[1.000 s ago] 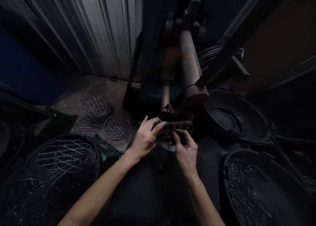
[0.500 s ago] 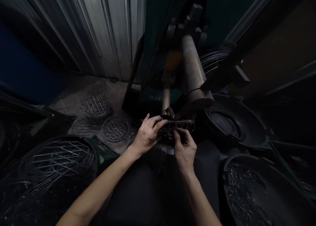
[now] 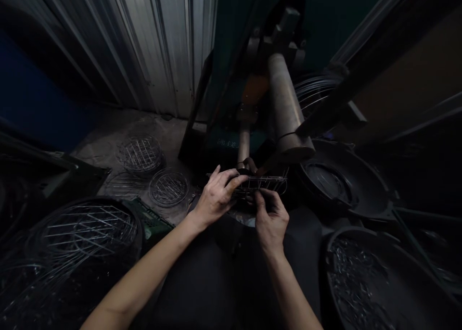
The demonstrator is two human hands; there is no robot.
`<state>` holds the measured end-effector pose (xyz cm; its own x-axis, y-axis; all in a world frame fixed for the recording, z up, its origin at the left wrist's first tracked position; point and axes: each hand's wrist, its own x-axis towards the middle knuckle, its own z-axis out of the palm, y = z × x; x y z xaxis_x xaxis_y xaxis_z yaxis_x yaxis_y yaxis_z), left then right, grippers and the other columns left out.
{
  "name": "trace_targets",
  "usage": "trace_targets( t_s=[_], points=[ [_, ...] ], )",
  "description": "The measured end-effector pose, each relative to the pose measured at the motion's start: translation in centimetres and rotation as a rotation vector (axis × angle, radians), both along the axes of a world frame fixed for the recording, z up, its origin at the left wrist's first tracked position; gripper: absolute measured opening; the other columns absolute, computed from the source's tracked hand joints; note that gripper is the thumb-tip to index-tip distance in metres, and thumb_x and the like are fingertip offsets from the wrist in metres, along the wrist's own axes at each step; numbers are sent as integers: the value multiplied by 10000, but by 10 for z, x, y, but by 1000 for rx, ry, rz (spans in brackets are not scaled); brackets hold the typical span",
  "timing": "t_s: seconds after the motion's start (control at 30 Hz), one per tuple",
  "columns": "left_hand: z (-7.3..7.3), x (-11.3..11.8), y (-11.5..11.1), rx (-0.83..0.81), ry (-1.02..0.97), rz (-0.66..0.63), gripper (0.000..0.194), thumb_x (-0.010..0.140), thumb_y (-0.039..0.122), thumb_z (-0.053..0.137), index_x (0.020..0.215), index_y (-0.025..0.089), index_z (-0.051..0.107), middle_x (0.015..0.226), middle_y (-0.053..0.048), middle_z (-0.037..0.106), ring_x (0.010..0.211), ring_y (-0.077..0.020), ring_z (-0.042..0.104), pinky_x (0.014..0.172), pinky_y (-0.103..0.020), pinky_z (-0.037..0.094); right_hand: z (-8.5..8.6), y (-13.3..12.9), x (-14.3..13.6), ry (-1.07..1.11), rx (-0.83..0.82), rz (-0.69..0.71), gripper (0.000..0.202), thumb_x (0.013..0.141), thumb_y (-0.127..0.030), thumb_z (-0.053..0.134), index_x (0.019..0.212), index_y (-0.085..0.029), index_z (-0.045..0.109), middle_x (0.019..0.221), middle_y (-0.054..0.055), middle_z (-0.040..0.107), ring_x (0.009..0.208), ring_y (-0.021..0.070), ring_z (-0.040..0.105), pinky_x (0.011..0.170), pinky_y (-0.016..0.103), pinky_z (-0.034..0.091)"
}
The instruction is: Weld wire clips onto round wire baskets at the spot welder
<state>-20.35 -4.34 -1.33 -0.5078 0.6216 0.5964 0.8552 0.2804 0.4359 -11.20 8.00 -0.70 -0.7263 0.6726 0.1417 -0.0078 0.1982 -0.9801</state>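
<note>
A round wire rack (image 3: 277,182) is between my hands, held under the front end of a machine with a thick metal cylinder arm (image 3: 288,104) and a thinner lower rod (image 3: 244,142). My left hand (image 3: 218,193) grips the rack's left side, thumb and index finger closed along the top wire. My right hand (image 3: 271,214) pinches low on the rack's near side; whether a small part is also between those fingertips is hidden. The rack's left part is covered by my left hand, and its rim lies close below the rod's tip.
Finished-looking wire grids (image 3: 169,187) lie on the floor at left. A black tub (image 3: 140,234) holds straight wires beside a green crate (image 3: 153,219). At right stand a tub (image 3: 373,185) with wire rings and another tub (image 3: 357,282) full of small bent wire pieces.
The whole view has shifted very slightly. Both hands keep the same hold on the wire rack, with no clear movement against the machine.
</note>
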Motion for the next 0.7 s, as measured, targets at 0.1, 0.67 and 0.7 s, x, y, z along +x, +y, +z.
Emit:
trace_targets(
  t_s=[0.1, 0.67, 0.7],
  points=[
    [2, -2, 1, -13, -15, 9, 559, 770, 100, 580, 1285, 220, 397, 1198, -95, 532, 1146, -217, 533, 1077, -527, 324, 1, 0, -3, -5, 19, -16, 207, 812, -381, 609, 835, -176, 615, 752, -4, 628, 673, 134, 615, 652, 246, 499],
    [0, -7, 2, -76, 114, 51, 541, 778, 138, 606, 1282, 210, 423, 1203, -90, 541, 1142, -222, 530, 1080, -508, 324, -1, -4, -11, 15, 89, -34, 234, 848, -377, 542, 884, -165, 634, 806, 13, 648, 719, 135, 601, 715, 272, 492],
    [0, -7, 3, -83, 104, 55, 555, 772, 143, 617, 1286, 209, 418, 1209, -90, 538, 1147, -224, 526, 1082, -506, 321, 1, -5, -8, 15, 77, -18, 243, 848, -379, 540, 916, -167, 638, 848, 22, 659, 744, 139, 610, 724, 277, 499]
  ],
)
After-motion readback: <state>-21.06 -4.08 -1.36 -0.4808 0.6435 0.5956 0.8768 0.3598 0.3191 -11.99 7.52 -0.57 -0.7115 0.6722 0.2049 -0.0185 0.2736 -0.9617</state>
